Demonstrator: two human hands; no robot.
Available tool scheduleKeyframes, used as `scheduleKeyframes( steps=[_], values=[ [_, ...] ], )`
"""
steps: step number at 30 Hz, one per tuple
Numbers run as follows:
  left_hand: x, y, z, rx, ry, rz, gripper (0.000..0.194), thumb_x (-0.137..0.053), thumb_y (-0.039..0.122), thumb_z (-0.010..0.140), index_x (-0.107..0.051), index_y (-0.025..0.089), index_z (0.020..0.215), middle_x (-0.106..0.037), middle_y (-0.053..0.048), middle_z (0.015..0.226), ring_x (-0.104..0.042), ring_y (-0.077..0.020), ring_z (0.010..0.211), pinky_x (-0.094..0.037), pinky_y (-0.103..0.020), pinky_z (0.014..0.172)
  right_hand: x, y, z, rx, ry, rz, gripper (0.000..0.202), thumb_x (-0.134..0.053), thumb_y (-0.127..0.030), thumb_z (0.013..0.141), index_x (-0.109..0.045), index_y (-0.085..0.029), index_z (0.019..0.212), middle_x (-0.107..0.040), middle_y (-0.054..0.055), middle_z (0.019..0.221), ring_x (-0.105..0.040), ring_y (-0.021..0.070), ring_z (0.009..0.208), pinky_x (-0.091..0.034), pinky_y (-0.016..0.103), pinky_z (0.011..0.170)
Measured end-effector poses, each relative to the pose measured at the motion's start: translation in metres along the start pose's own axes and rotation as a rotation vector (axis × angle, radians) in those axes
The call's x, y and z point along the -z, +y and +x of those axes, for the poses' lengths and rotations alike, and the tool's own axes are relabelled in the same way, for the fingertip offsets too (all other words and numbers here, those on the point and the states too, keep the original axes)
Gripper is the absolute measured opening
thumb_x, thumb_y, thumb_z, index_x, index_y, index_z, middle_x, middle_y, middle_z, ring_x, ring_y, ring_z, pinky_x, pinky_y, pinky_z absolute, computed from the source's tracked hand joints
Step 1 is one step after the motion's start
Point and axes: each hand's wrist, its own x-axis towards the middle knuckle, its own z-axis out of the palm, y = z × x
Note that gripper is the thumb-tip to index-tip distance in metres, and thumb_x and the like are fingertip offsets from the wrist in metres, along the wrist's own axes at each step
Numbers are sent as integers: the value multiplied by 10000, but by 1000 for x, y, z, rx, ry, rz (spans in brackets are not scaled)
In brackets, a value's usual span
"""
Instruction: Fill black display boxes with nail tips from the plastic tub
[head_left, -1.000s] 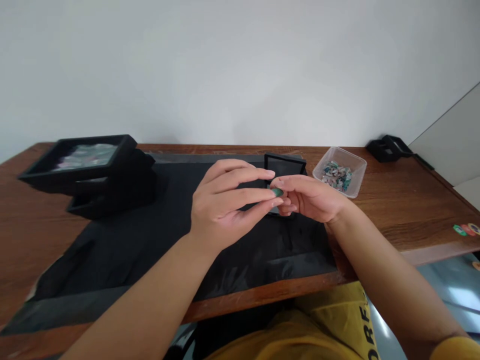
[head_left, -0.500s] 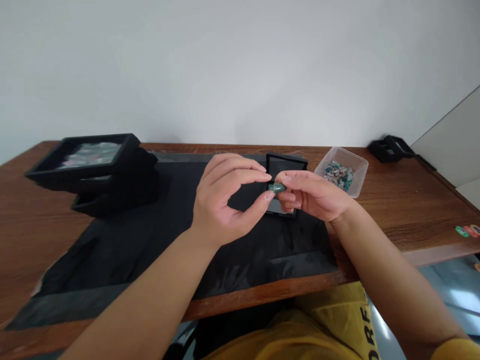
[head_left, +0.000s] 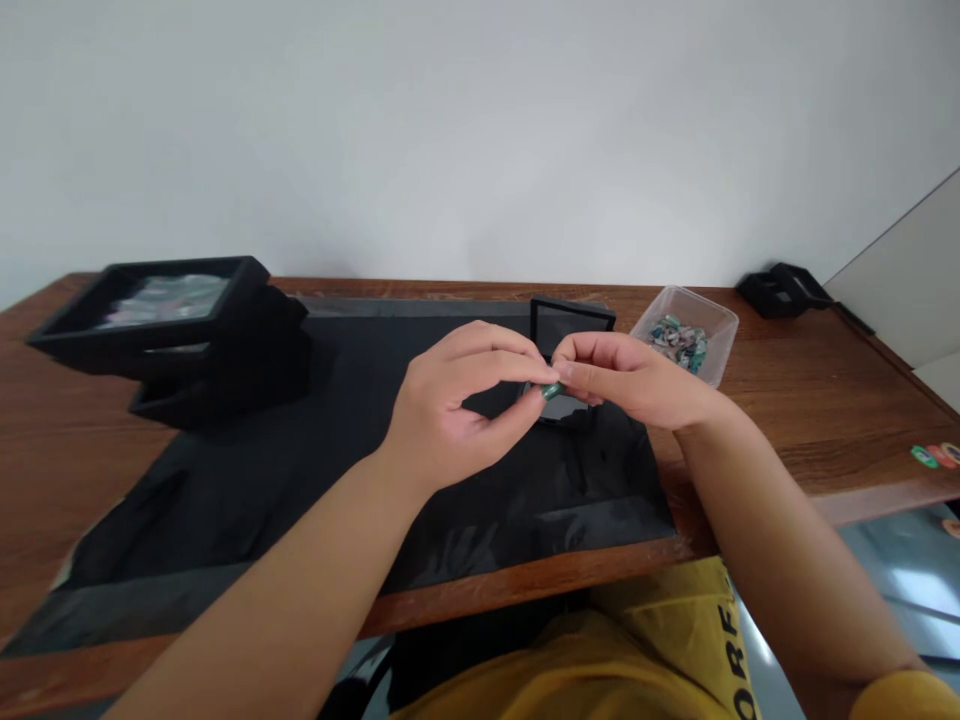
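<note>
A small, glossy green piece (head_left: 553, 391), stone-like and rounded, is held over the mat, between the tips of both hands. My left hand (head_left: 457, 410) comes at it from the left, its thumb and fingertips pinched on the piece and the palm arched. From the right, my right hand (head_left: 637, 382) grips the far end with thumb and bent fingers, partly covering it. Just behind and below the fingers, a small black box (head_left: 571, 306) stands with its lid raised; my hands hide part of it.
Right of my hands, a clear plastic tub (head_left: 721, 345) holds many small green, white and brown pieces. Black trays (head_left: 150, 355) are stacked at left on the black mat (head_left: 337, 500). Black boxes (head_left: 776, 292) sit at the far right by the wall. Round coloured stickers (head_left: 924, 456) lie near the right edge.
My left fingers have closed down onto the green piece, meeting the right fingertips. The piece has tilted and dropped slightly. The view has shifted a little.
</note>
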Motion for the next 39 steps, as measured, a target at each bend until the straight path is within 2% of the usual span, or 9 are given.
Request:
scheduleKeyframes(
  steps=[6,14,20,26,33,39],
  values=[
    [0,3,-1,37,-2,-48,198,-720,78,886,-768,267,848,-782,5,895,-737,-148,778,-601,-293,700,4,-1,-1,23,-37,-37,384,-792,-503,931,-601,-178,863,-453,-68,694,-358,92,632,-278,253,572],
    [-3,4,-2,149,2,-141,184,-721,101,855,-767,278,834,-803,11,867,-753,-180,773,-629,-361,745,4,-3,-3,79,-76,-47,434,-718,-592,972,-584,-188,883,-454,-56,732,-350,98,667,-294,247,591],
    [-4,3,-1,153,15,-172,159,-732,145,855,-770,292,810,-804,5,844,-748,-190,747,-626,-373,713,2,-3,-4,63,-65,-48,431,-723,-597,964,-584,-197,888,-464,-46,742,-358,107,670,-298,259,594],
    [-4,5,-1,97,42,-106,157,-724,151,854,-759,288,786,-784,-2,872,-716,-166,721,-585,-324,634,-1,-3,-2,60,-52,-31,436,-733,-599,956,-587,-194,886,-453,-56,730,-351,98,656,-292,256,586],
    [-4,4,-3,52,69,-91,165,-685,121,840,-730,271,789,-760,-14,901,-708,-179,762,-584,-338,655,-5,-2,0,60,-42,8,430,-696,-601,981,-608,-191,887,-458,-62,700,-383,95,643,-317,259,586],
    [-2,4,-3,93,76,-130,159,-659,131,841,-689,269,767,-755,-22,888,-707,-200,764,-588,-372,649,-7,-3,0,24,-12,-3,451,-701,-639,959,-627,-196,923,-523,-42,742,-421,103,667,-359,264,609]
  ],
)
